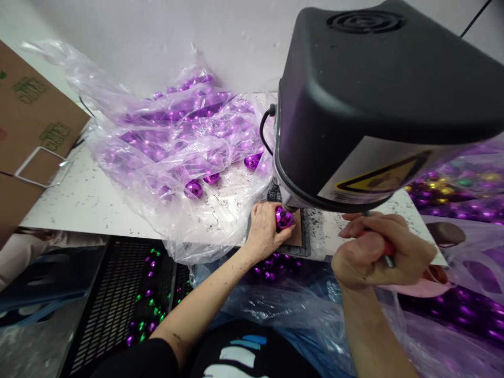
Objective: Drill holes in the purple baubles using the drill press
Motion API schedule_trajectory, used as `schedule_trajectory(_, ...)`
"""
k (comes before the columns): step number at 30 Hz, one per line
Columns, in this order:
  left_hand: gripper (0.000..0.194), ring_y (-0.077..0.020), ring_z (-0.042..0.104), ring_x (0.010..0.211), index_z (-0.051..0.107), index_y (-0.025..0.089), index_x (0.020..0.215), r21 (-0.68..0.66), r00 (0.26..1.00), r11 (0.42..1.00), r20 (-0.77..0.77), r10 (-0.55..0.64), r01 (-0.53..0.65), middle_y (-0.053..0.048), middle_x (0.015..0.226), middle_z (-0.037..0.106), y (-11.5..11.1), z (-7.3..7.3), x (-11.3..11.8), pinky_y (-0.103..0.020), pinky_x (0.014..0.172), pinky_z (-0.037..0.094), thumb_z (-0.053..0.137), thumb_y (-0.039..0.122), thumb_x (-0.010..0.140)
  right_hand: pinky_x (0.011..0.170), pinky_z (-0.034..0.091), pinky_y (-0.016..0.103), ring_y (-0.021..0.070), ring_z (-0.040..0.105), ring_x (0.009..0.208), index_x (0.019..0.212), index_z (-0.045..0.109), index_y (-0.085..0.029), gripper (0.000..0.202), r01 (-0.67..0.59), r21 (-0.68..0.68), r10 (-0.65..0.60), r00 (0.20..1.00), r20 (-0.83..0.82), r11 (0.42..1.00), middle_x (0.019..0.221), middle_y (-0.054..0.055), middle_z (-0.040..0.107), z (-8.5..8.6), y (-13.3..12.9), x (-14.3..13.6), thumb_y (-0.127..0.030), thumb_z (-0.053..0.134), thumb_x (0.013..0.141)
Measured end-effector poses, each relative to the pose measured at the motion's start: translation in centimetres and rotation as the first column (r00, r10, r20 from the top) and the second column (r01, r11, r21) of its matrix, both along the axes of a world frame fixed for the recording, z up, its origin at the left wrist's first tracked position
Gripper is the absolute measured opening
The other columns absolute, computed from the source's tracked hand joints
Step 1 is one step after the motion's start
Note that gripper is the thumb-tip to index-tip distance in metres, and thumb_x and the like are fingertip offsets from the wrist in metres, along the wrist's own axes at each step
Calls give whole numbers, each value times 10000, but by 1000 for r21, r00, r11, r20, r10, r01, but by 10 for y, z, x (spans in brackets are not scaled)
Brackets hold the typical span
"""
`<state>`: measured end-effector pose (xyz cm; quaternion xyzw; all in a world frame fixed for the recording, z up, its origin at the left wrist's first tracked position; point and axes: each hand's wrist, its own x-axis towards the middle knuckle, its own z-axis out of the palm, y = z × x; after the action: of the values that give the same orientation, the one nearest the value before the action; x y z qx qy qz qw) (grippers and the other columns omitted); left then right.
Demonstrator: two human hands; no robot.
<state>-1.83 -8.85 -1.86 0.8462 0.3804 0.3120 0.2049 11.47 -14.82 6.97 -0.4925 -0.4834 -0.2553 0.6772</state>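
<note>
My left hand [263, 229] has its fingers and thumb closed round a shiny purple faceted ball [284, 218]. The ball sits over a brown board [294, 237] on the dark machine base [306, 247], right below the metal spindle end [290, 203] of a black bench machine that looks like a drill press [378, 94]. To the right of the machine, my right hand [384, 251] is wrapped round a red-gripped metal lever [388, 248]. The housing hides where the lever joins and where the spindle tip meets the ball.
A clear plastic bag [169, 142] full of purple balls spreads over the white table [98, 205], with several loose ones at its mouth. Dark shavings litter the tabletop. A cardboard box [35, 121] stands left. Below is a black crate [106, 294]; bagged balls [460, 310] lie right.
</note>
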Motion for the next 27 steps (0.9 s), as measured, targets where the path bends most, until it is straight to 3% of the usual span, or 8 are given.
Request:
schedule_trajectory(7, 405, -270, 557, 1097, 489, 206, 1136, -16, 1000, 1000, -12, 1, -2, -85, 1129, 614, 0, 2, 0, -427, 991, 405, 715, 313, 817, 538, 478, 250, 79, 483, 528, 717, 567, -150, 199, -64, -11, 63, 996, -69, 998, 552, -2, 440, -5, -2, -1, -275, 548, 871)
schedule_trajectory(15, 382, -258, 558, 1040, 499, 206, 1109, -25, 1000, 1000, -6, 1, -1, -68, 1059, 600, 0, 3, 0, -420, 961, 407, 718, 314, 816, 646, 533, 261, 99, 589, 665, 780, 616, -147, 103, -142, -147, 132, 988, -76, 979, 602, -9, 532, -28, -11, 2, -172, 535, 838)
schedule_trajectory(18, 382, -254, 553, 1031, 504, 201, 1103, -22, 1000, 1000, 8, -6, 7, -67, 1055, 594, 0, 1, 0, -414, 952, 408, 727, 309, 812, 587, 495, 235, 87, 571, 605, 768, 628, -128, 186, -134, -116, 128, 990, -60, 984, 567, -12, 498, -8, -13, 6, -257, 543, 872)
schedule_trajectory(21, 377, -255, 550, 1041, 507, 199, 1110, -22, 1000, 1000, 21, -9, 9, -67, 1058, 599, 1, 0, 2, -422, 966, 402, 724, 301, 819, 492, 366, 192, 61, 534, 528, 842, 659, -101, 278, -20, -111, 10, 996, -92, 994, 604, -8, 507, 29, -6, 14, -358, 567, 895)
schedule_trajectory(24, 389, -260, 551, 1059, 501, 201, 1146, -38, 999, 999, 35, -24, 26, -75, 1086, 602, -1, 5, -2, -434, 981, 405, 714, 305, 839, 530, 302, 185, 22, 466, 528, 818, 626, -83, 480, 62, -242, -92, 989, -114, 968, 604, -7, 468, 64, 9, 24, -515, 466, 950)
schedule_trajectory(27, 419, -257, 558, 1060, 477, 201, 1199, -73, 994, 995, 89, -58, 65, -90, 1129, 596, -16, 14, -19, -416, 949, 446, 697, 313, 860, 565, 278, 178, -7, 382, 547, 758, 557, -82, 615, 90, -269, -110, 992, -60, 959, 597, -16, 431, 82, 24, 29, -637, 369, 947)
